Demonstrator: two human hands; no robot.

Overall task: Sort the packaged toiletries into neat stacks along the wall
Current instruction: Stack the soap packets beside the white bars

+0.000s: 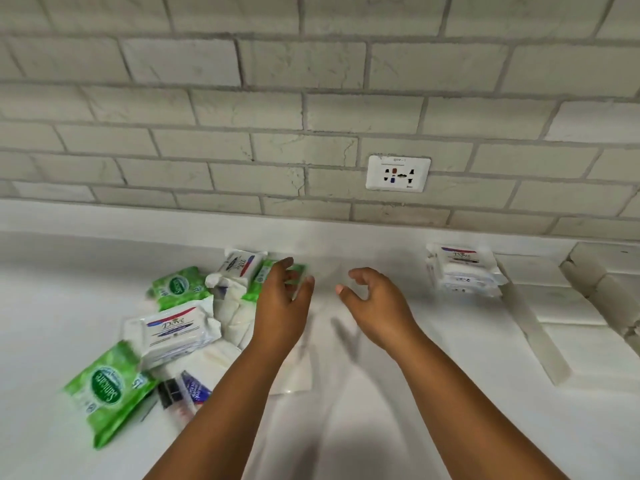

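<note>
Your left hand [282, 299] reaches over a green wipes pack [273, 278] by the wall, fingers loose, holding nothing; your right hand [375, 303] hovers likewise. One Dove stack [464, 270] stands right; the loose heap [166, 327] remains on the table [381, 410]. Next: grip that green pack.

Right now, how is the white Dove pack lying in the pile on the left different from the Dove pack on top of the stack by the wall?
The Dove pack in the pile lies skewed among loose green Sanicare packs, away from the wall. The Dove pack on the stack sits squared on other white packs against the backsplash. The pile pack's label reads upright from here; the stacked pack's label is upside down. Both are white with a red-and-blue band.
</note>
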